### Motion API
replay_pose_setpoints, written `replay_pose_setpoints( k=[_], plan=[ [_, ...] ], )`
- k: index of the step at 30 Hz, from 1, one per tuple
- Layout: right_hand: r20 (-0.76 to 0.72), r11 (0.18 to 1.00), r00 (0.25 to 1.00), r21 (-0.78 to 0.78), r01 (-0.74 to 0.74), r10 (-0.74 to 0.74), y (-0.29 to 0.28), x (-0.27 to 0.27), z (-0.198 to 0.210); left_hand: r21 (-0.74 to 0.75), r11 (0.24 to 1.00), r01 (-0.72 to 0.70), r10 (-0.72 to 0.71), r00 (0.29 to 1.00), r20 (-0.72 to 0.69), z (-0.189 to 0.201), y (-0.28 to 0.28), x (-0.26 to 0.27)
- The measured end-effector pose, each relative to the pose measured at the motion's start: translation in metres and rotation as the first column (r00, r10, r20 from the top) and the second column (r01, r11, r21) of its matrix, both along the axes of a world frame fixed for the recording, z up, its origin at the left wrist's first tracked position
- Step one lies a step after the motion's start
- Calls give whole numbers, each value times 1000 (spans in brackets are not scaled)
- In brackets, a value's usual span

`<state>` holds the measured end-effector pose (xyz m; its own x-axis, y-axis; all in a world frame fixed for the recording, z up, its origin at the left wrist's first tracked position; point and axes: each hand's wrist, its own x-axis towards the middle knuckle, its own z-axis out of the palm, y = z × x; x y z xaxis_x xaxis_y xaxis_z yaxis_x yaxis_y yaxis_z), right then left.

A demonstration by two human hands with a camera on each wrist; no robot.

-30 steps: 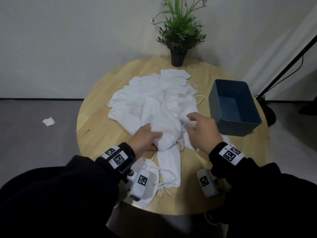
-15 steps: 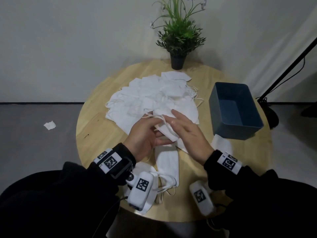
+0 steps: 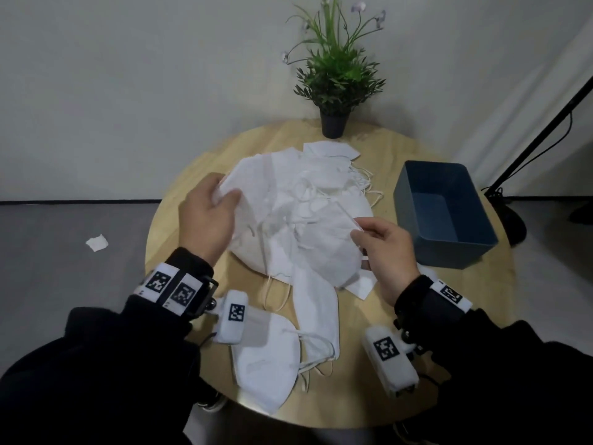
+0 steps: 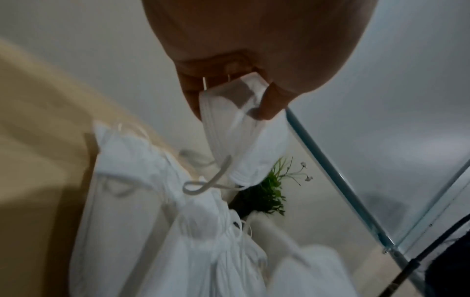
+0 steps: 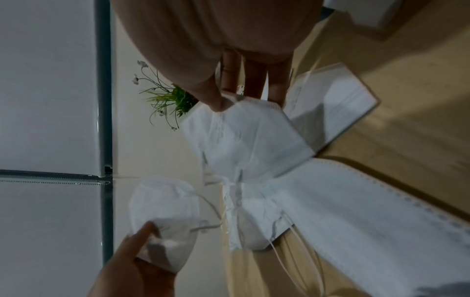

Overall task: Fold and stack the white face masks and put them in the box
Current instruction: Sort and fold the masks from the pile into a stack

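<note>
A loose pile of white face masks (image 3: 308, 194) covers the middle of the round wooden table (image 3: 179, 239). My left hand (image 3: 224, 195) pinches the end of a white mask (image 4: 241, 140) at the pile's left side, lifted off the table. My right hand (image 3: 357, 231) pinches the edge of a white mask (image 5: 249, 140) at the pile's right side. Ear loops hang tangled between the two held pieces; I cannot tell if they are one mask. The blue box (image 3: 481, 239) stands empty to the right. Two flat masks (image 3: 266, 358) (image 3: 317, 303) lie near the front edge.
A potted plant (image 3: 333, 91) stands at the table's far edge. A black stand pole (image 3: 545, 130) leans at the right beside the box. A white scrap (image 3: 96, 243) lies on the grey floor at the left. Bare wood shows left of the pile.
My hands were together at the pile's near edge. They have spread apart, the left going left and farther away, the right going right, each carrying mask fabric up off the pile.
</note>
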<state>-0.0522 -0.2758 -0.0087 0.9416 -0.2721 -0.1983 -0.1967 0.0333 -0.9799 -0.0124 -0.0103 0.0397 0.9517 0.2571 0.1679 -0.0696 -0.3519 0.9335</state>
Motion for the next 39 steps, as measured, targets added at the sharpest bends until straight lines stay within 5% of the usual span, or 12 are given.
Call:
replay_pose_setpoints(
  k=[4,8,11,15,19,27,35,39],
  plan=[
    [51,989,993,-110,-98,104,2,-5,2,172,950,259,-282,952,123,14,-4,-10],
    [102,970,966,14,-241,239,9,-9,9,403,644,650,-672,732,-107,5,-24,-22],
    [117,949,946,54,-311,304,16,-12,15,493,506,708,-721,660,-208,-15,-37,-26],
    [3,960,982,210,-183,187,10,-5,17,452,685,572,-599,795,-97,-18,-31,-19],
    [-113,932,953,268,-244,281,7,-6,12,330,836,439,-436,896,-87,-10,-20,-13],
    [-50,954,978,233,-188,205,11,-5,13,328,703,631,-561,776,-289,-13,-25,-16],
    [-195,945,942,240,-223,272,14,-10,12,276,809,520,-480,854,-201,-16,-20,-11],
    [-113,943,946,181,-280,302,15,-11,13,357,738,573,-503,819,-275,-15,-20,-13]
  ],
)
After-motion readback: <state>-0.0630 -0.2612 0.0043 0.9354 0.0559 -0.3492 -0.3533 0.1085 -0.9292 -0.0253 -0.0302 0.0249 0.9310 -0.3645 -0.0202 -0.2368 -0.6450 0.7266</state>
